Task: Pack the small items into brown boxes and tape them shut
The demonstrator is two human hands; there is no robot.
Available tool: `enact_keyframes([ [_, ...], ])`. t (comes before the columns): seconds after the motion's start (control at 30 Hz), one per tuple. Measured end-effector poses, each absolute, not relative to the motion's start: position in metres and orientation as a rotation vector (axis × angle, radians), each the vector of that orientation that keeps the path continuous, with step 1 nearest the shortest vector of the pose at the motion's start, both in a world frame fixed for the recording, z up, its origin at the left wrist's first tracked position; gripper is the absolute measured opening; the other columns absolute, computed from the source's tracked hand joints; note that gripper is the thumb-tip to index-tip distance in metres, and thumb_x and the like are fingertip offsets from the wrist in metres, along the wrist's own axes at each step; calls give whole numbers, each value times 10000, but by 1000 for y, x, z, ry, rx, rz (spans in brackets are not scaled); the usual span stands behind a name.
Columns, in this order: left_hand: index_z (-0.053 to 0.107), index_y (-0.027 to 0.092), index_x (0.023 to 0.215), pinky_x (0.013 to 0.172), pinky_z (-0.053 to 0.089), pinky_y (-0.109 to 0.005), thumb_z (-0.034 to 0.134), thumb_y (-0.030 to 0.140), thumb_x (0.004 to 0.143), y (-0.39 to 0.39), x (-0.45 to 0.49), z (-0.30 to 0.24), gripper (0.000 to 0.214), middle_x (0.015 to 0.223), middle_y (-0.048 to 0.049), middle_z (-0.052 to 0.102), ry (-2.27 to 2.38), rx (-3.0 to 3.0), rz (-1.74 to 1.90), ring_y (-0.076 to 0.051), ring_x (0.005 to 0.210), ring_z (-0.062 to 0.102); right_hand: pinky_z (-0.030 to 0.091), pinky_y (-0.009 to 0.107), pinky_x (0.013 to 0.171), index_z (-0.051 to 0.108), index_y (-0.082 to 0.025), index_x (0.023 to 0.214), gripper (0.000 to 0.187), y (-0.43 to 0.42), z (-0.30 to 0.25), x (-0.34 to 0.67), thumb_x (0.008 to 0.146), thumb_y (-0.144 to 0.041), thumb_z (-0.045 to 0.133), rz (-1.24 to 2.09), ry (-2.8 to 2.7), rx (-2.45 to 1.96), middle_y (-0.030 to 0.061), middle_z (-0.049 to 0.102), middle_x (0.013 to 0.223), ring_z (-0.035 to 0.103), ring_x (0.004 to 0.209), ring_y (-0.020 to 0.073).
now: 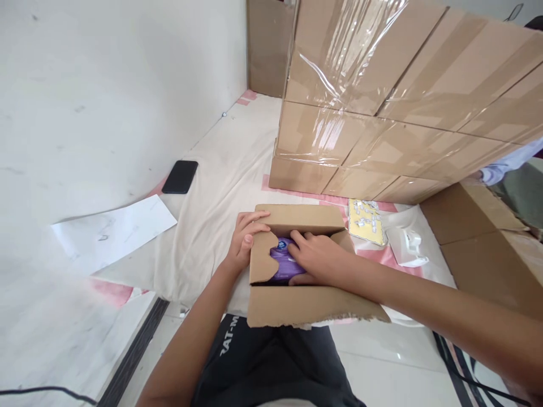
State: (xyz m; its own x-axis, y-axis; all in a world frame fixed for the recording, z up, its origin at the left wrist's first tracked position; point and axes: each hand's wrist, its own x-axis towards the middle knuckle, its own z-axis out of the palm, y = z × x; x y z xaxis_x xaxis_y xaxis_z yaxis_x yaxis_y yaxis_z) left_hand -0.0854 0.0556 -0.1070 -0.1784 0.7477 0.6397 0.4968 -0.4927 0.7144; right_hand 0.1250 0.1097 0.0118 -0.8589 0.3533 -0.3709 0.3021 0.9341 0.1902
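Observation:
An open cardboard box (314, 302) stands in front of me with its flaps folded out. My left hand (246, 240) grips the box's far left corner, fingers over the flaps and thumb on the near side. Inside the box lies a shiny purple packet (282, 267) with a small blue-and-white emblem. My right hand (316, 257) reaches into the box from the right and rests over the packet, thumb toward the near side and fingers toward the far side. The packet's right part is hidden under this hand.
Cartons wrapped in clear film (352, 130) are stacked behind the box. A yellow patterned card (365, 221) and a white plastic item (408, 247) lie to the right, beside another carton (487, 260). A black phone (180, 177) and white paper (114, 232) are left. Another person's sleeve (509, 164) shows far right.

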Motion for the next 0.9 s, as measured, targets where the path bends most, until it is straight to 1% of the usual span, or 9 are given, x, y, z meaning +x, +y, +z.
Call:
enact_keyframes([
  [0.2,740,259,998,1036,450,-515,230,565,1066,51,-85,-110,599,1389,-106,626,1446,1830,1809,-288,1194,542,585,414,903,771,-202,1151,468,134,42,163,1080,-537,452,-576,2936,540,114,763,1187,750,1030,281],
  [0.33,702,288,1145,984,474,-471,395,528,1047,49,-84,-119,402,1516,-105,456,1530,1767,1965,-277,1211,510,523,512,1079,770,-288,1150,340,133,29,217,1074,-448,480,-1011,3481,913,66,785,1187,687,1227,306],
  [0.43,542,317,1392,918,502,-441,446,615,1003,49,-84,-121,500,1500,-129,457,1478,1678,1985,-275,1181,539,463,624,1120,770,-327,1022,432,117,-20,243,1062,-549,402,-1290,3591,1211,61,793,1068,614,1318,355],
  [0.5,520,302,1429,947,507,-452,427,654,993,49,-84,-119,568,1512,-140,460,1464,1645,1912,-297,1258,525,409,689,1147,749,-321,1044,633,102,-58,247,1019,-715,253,-1325,3519,1467,94,753,1216,516,1424,396],
  [0.6,679,269,1233,1150,408,-520,413,666,993,46,-87,-115,534,1544,-110,463,1486,1665,1779,-333,1426,411,432,712,1091,631,-325,1345,812,80,-97,238,946,-818,124,-1057,3366,1702,142,631,1425,450,1471,438],
  [0.67,730,279,1109,1219,339,-534,475,637,978,44,-90,-114,459,1563,-67,463,1434,1620,1760,-331,1446,393,478,682,1029,502,-347,1488,729,70,-107,226,935,-793,339,-794,3237,1642,154,585,1472,457,1455,461],
  [0.73,750,302,1045,1188,386,-529,566,572,949,44,-94,-114,341,1569,-33,470,1321,1528,1802,-313,1384,457,486,670,1015,354,-334,1573,765,67,-106,214,919,-700,506,-731,3170,1682,184,510,1542,439,1463,468],
  [0.8,760,306,962,1085,480,-504,617,516,929,45,-97,-114,257,1538,-24,509,1220,1467,1829,-293,1284,527,462,677,1060,189,-281,1614,824,69,-100,205,944,-681,453,-1011,3222,1910,222,376,1634,393,1505,445],
  [0.9,757,280,843,972,525,-451,629,464,925,47,-95,-110,239,1424,-38,598,1147,1443,1844,-270,1174,572,425,637,1149,124,-273,1600,813,71,-92,198,958,-696,390,-1876,3128,2057,190,275,1696,348,1554,383],
])
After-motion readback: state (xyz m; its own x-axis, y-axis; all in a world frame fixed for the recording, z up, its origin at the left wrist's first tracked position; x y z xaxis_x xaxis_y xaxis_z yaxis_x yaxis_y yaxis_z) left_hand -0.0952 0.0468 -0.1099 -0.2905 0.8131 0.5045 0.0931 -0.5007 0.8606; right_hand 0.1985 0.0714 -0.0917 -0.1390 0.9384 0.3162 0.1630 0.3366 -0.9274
